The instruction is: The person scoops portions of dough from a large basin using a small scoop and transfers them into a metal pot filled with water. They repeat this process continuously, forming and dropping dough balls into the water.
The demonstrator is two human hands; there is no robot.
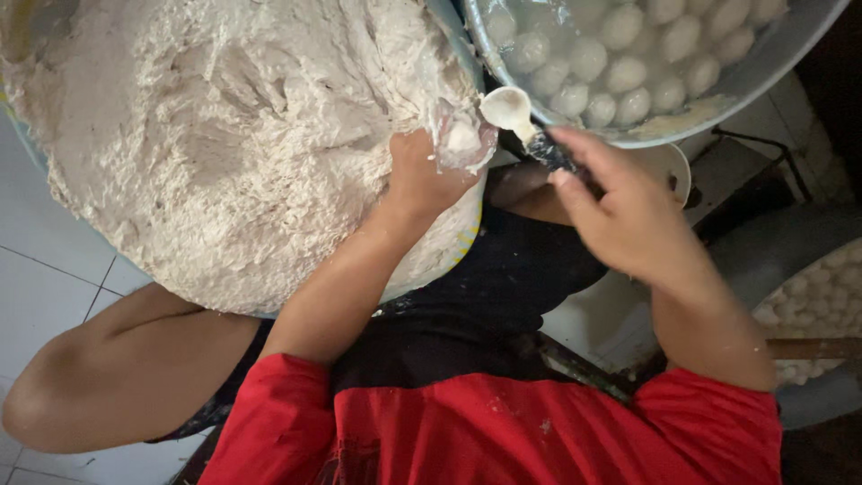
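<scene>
The left hand (431,175) clenches a lump of paste (463,139) at the dough mound's (224,135) 3 o'clock edge. The right hand (628,216) grips a spoon (516,112), bowl pointing to 10 o'clock, just beside the lump, below the pan of balls (628,63)

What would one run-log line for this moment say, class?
left hand: squeezing paste | right hand: holding spoon | balls: in pot

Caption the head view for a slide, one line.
Left hand squeezes pale paste from the large heaped mound; right hand holds a small white spoon below a metal basin of round white balls.
</scene>
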